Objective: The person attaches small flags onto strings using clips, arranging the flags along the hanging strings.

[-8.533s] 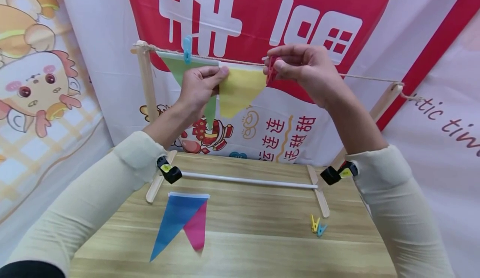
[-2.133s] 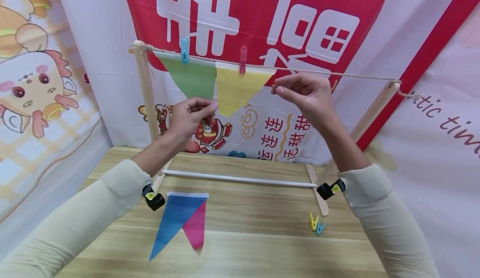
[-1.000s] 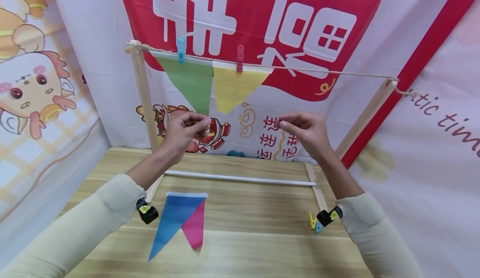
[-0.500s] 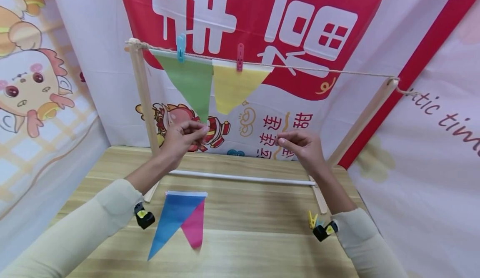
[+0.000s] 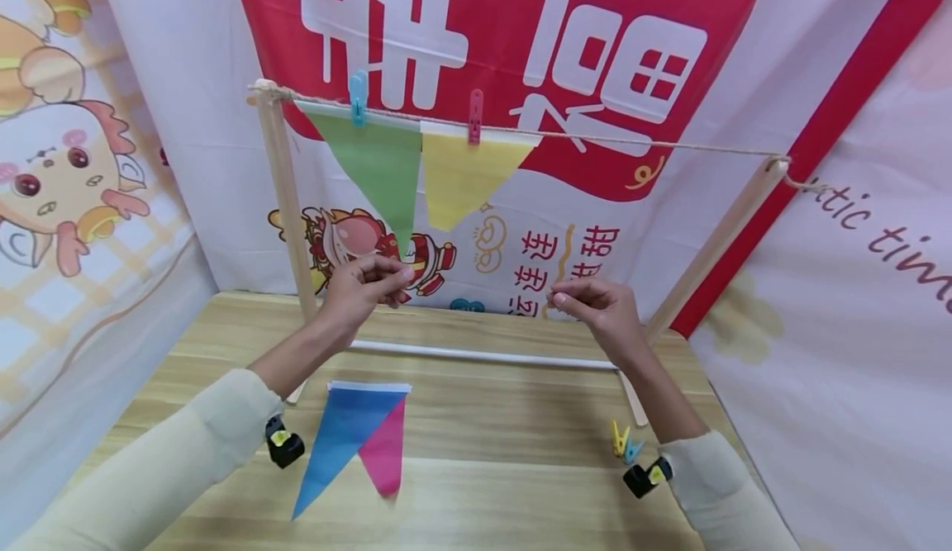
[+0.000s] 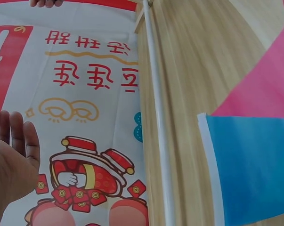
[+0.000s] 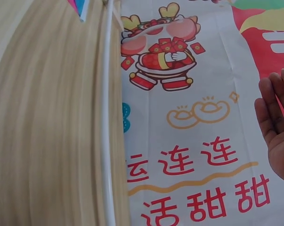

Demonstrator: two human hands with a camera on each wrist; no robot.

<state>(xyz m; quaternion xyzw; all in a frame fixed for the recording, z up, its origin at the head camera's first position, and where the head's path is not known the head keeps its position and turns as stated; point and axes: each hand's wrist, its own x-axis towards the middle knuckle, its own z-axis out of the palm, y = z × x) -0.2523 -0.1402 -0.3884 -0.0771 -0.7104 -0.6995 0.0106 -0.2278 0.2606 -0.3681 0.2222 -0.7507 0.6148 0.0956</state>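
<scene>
On the wooden table (image 5: 483,435) nearest you lie the blue pennant (image 5: 338,435) over the pink pennant (image 5: 387,456), with two small clothespins (image 5: 625,444) just beside your right forearm. Beyond them, your left hand (image 5: 364,287) and right hand (image 5: 598,311) hover above the white rod (image 5: 483,357), fingers loosely curled, holding nothing, below the green pennant (image 5: 375,163) and yellow pennant (image 5: 464,175) pegged on the string (image 5: 654,144).

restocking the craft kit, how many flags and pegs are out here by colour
green flag: 1
yellow flag: 1
blue flag: 1
pink flag: 1
blue pegs: 2
pink peg: 1
yellow peg: 1
total: 8
</scene>
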